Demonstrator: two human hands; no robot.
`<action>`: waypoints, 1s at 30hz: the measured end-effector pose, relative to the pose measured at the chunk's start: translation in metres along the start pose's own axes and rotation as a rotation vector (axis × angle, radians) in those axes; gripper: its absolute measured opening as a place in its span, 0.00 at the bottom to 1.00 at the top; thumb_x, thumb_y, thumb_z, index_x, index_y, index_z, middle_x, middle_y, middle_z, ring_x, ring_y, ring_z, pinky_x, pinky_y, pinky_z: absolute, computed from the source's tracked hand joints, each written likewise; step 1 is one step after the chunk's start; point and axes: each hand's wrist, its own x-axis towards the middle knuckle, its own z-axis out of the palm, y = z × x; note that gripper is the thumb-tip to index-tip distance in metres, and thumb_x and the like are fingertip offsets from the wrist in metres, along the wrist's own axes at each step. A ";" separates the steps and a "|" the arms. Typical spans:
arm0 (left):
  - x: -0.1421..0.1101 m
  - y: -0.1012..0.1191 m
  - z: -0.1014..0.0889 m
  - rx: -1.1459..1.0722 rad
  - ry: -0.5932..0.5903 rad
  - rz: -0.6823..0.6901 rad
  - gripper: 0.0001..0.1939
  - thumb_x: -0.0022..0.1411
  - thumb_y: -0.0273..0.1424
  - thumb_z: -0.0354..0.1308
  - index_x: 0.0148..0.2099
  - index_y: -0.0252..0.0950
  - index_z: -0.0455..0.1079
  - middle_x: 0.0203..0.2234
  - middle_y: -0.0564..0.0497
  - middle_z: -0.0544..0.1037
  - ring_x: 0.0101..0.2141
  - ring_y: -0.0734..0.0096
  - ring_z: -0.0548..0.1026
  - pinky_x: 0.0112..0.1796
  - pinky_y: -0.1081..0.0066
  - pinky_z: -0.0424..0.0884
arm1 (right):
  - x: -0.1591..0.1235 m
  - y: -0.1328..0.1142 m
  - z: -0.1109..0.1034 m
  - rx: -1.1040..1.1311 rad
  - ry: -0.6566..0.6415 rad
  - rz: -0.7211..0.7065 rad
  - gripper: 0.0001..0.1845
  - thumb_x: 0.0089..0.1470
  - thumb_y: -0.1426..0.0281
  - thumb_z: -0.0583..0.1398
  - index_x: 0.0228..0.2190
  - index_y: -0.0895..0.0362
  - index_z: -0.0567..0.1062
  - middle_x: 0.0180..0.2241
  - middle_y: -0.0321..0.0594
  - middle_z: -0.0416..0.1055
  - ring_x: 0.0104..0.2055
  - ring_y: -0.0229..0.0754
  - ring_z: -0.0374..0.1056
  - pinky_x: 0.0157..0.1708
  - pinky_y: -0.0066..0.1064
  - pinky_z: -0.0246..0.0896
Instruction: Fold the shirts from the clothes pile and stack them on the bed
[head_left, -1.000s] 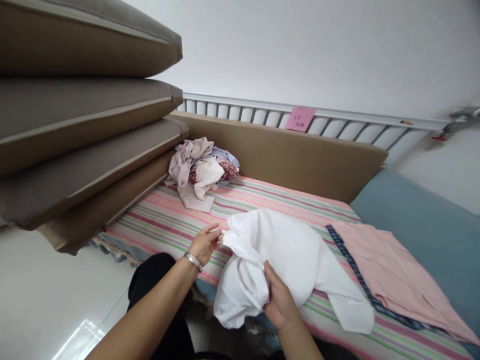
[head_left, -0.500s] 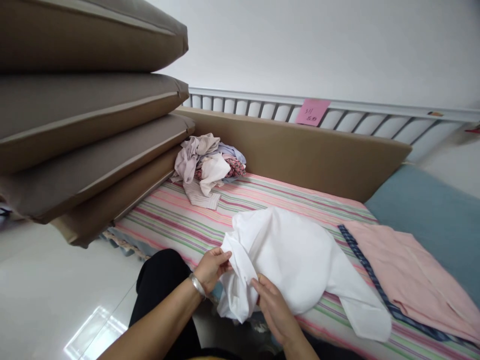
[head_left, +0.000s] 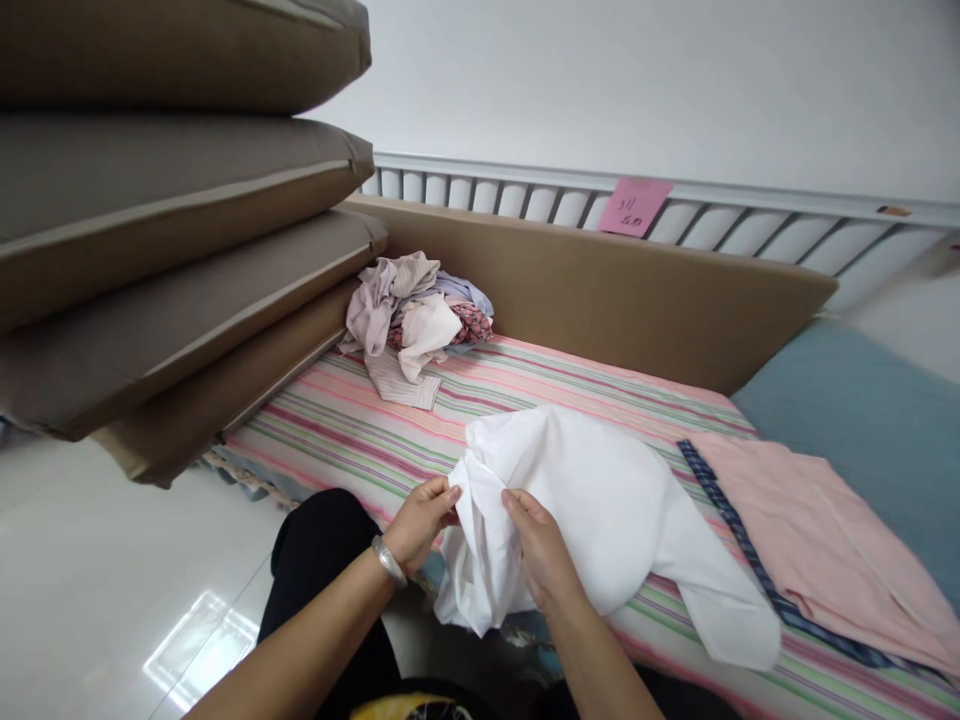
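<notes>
A white long-sleeved shirt (head_left: 592, 500) lies spread over the front of the striped sheet (head_left: 360, 440), one sleeve stretched toward the lower right and its near part hanging past the bed's edge. My left hand (head_left: 420, 520), with a silver bangle at the wrist, pinches the shirt's left edge between thumb and fingers. Close beside it, my right hand (head_left: 541, 545) grips a fold of the same shirt, thumb on top. The cloth between the two hands is bunched and slightly lifted.
Thick brown cushions (head_left: 187, 230) are stacked at the left. Crumpled clothes (head_left: 420, 320) lie at the back by a brown panel (head_left: 600, 290). A pink folded garment (head_left: 817, 530) rests on dark plaid cloth at the right. A pink note (head_left: 635, 207) hangs on the white rail.
My right hand has shifted up along the shirt, gripping nearer the level of my left hand. The left hand keeps its pinch. The view has tilted slightly.
</notes>
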 end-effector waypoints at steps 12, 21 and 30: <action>0.012 0.027 0.045 0.136 -0.144 -0.133 0.18 0.44 0.41 0.64 0.30 0.31 0.68 0.26 0.49 0.73 0.27 0.71 0.73 0.30 0.70 0.69 | -0.032 -0.003 -0.003 -0.130 0.013 0.050 0.29 0.39 0.60 0.66 0.44 0.57 0.70 0.40 0.41 0.74 0.44 0.48 0.67 0.46 0.39 0.59; 0.002 0.011 0.027 0.566 -0.235 0.038 0.19 0.52 0.40 0.58 0.42 0.33 0.69 0.34 0.48 0.74 0.35 0.70 0.70 0.36 0.71 0.64 | -0.026 -0.008 -0.033 0.513 -0.126 0.174 0.23 0.52 0.63 0.57 0.50 0.55 0.66 0.47 0.42 0.70 0.50 0.44 0.65 0.50 0.40 0.60; -0.022 -0.002 0.010 1.336 -0.252 0.157 0.13 0.56 0.42 0.56 0.36 0.37 0.70 0.30 0.51 0.75 0.32 0.67 0.71 0.32 0.73 0.59 | -0.017 -0.002 -0.034 0.613 -0.047 0.088 0.21 0.54 0.63 0.54 0.49 0.53 0.67 0.48 0.39 0.69 0.54 0.43 0.61 0.55 0.44 0.54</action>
